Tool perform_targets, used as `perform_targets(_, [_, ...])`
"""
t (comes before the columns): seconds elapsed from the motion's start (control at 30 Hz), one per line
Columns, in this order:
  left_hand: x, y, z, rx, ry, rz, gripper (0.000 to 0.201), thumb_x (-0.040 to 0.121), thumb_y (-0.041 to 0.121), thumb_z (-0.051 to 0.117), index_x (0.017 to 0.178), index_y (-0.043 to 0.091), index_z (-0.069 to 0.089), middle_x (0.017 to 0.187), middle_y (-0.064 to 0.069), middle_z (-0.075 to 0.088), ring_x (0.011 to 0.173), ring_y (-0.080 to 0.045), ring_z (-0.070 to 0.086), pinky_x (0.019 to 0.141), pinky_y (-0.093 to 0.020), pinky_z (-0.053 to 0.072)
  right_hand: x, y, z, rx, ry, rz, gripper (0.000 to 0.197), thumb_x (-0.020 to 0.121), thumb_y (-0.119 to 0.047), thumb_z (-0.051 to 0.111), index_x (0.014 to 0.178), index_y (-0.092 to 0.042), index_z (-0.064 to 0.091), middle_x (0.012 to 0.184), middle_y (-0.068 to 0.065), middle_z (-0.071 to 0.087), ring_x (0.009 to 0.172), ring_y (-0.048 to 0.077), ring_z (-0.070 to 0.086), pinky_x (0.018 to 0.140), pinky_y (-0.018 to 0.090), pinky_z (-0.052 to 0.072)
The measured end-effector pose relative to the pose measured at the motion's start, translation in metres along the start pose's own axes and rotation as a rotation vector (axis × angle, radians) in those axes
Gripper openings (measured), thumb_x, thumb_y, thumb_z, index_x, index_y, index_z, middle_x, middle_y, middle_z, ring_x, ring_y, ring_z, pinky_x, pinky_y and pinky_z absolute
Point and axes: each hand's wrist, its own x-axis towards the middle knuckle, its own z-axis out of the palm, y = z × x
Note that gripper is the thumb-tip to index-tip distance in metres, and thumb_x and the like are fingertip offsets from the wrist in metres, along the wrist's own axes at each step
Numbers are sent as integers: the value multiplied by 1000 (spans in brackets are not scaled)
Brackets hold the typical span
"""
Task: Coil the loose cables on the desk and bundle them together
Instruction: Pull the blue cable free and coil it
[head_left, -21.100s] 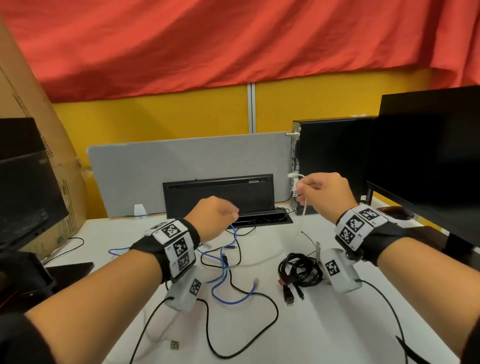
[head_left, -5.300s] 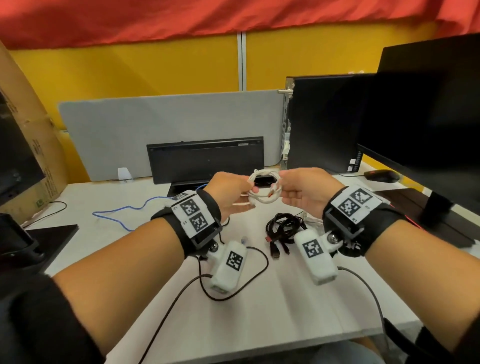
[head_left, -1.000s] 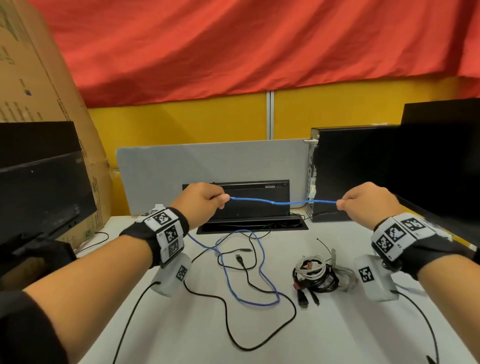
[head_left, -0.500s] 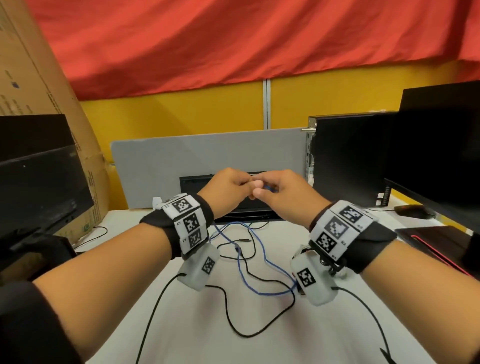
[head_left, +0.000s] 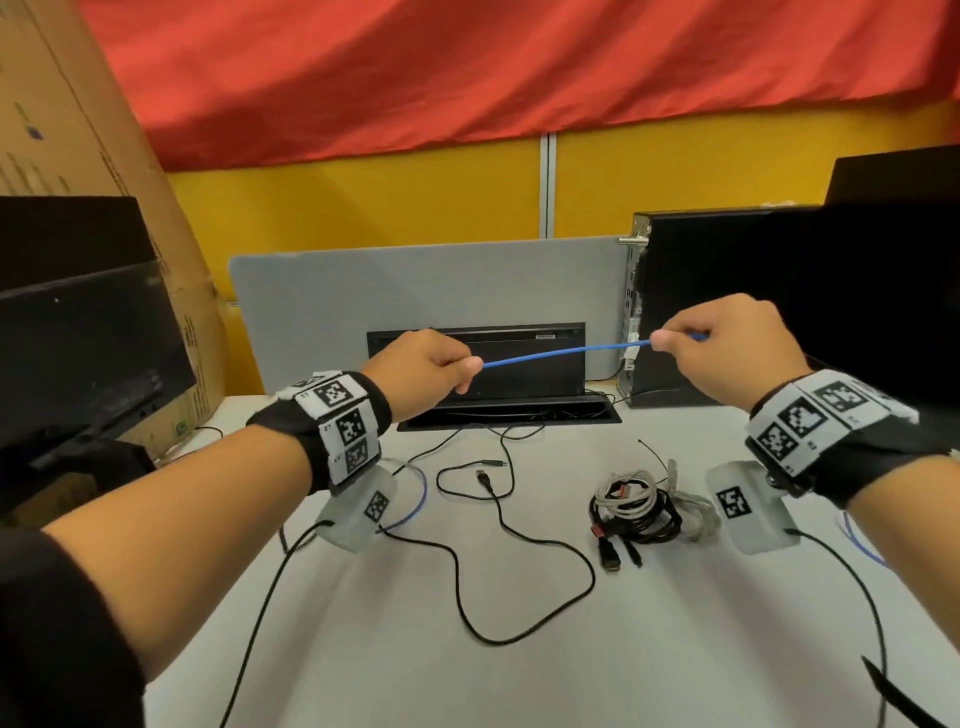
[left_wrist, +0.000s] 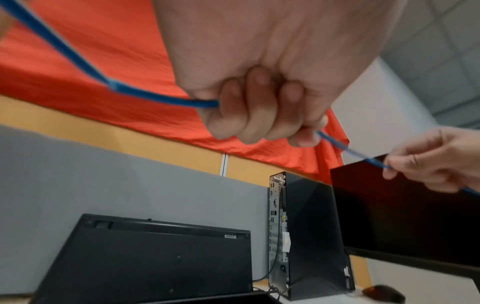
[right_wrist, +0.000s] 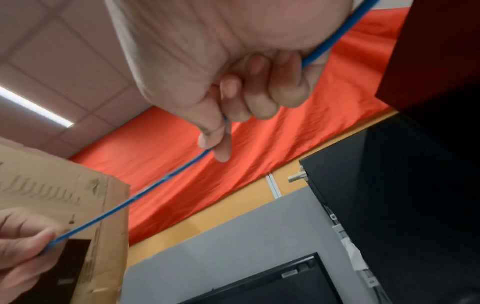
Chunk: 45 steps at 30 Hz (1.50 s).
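A blue cable (head_left: 566, 352) is stretched taut in the air between both hands, above the white desk (head_left: 571, 649). My left hand (head_left: 431, 371) grips it in a fist; the cable (left_wrist: 161, 98) runs out of the curled fingers. My right hand (head_left: 722, 348) pinches the cable (right_wrist: 166, 179) between thumb and forefinger, and it passes on through the palm. More blue cable (head_left: 415, 504) loops down to the desk under the left wrist. A loose black cable (head_left: 498, 525) snakes across the desk. A coiled bundle of white and black cables (head_left: 636, 509) lies at centre right.
A black keyboard (head_left: 478, 364) leans against a grey divider panel (head_left: 415, 296) at the back. A black computer tower (head_left: 727, 301) and a monitor (head_left: 893, 270) stand on the right. Another monitor (head_left: 78, 332) and a cardboard box (head_left: 78, 156) stand on the left.
Half a second ago both hands met at the centre; now they have pulled apart and the blue cable is stretched straight between them, as it was one second ago.
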Motion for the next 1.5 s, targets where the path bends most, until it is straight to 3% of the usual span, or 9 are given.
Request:
perform_targets(0.23, [0,-7,-3,153,5,-19,38,99,40,44,68,23,59,60,3,51,58,-14,48,58,-28,39,6,35,-10,-27,70,111,24,82,-46,66,60,-39,64,53,-12,59,52,11,58,46,18,39])
perform_targets(0.33, [-3,-17,-8,123,20,-55,37,100,36,45,69,22,60,60,4,50,58,-13,46,58,-27,35,6,49,-21,16,103,177,10,80,-47,66,71,-52,66,52,-11,61,56,12,60,50,21,43])
perform_targets(0.5, [0,-17,-6,204,64,-99,38,99,38,45,68,24,59,58,5,52,56,-12,48,53,-26,31,3,60,-18,-2,125,274,26,82,-42,67,62,-26,68,52,-7,61,56,14,59,51,19,39])
perform_targets(0.87, [-4,-27,-14,267,114,-280,42,98,42,48,74,13,66,74,-11,66,67,-27,60,62,-34,48,-3,67,-18,-115,-43,398,25,85,-31,67,63,-20,69,65,1,66,63,21,61,54,25,44])
perform_targets(1.03, [1,-17,-3,83,140,-199,40,97,37,51,71,10,66,60,-4,55,58,-19,50,56,-27,39,-9,39,-8,-290,-255,346,22,89,-31,56,75,-23,71,72,0,66,66,20,59,56,27,42])
perform_targets(1.13, [5,-3,7,1,147,-136,41,96,39,52,64,16,63,52,5,47,51,-13,45,54,-26,35,-13,1,-3,-348,-271,187,24,93,-24,45,90,-18,68,91,7,68,70,21,57,66,32,48])
perform_targets(1.23, [8,15,20,-64,148,-71,41,95,42,53,62,20,62,44,10,45,44,-4,42,52,-24,33,-26,-48,3,-93,-171,-92,28,96,-18,46,115,-11,66,116,14,65,96,28,63,87,38,52])
perform_targets(1.33, [7,36,33,-89,138,31,39,95,41,53,62,22,62,48,16,52,47,1,46,52,-21,33,-43,-92,12,187,-274,-224,36,97,-21,53,133,-17,57,127,7,64,115,22,59,90,25,42])
perform_targets(1.5, [3,47,33,-247,91,129,34,96,29,54,65,17,63,47,12,48,45,-1,40,49,-15,33,-51,-101,22,366,-336,-235,18,97,-26,55,105,-24,72,91,-8,70,85,6,61,78,27,48])
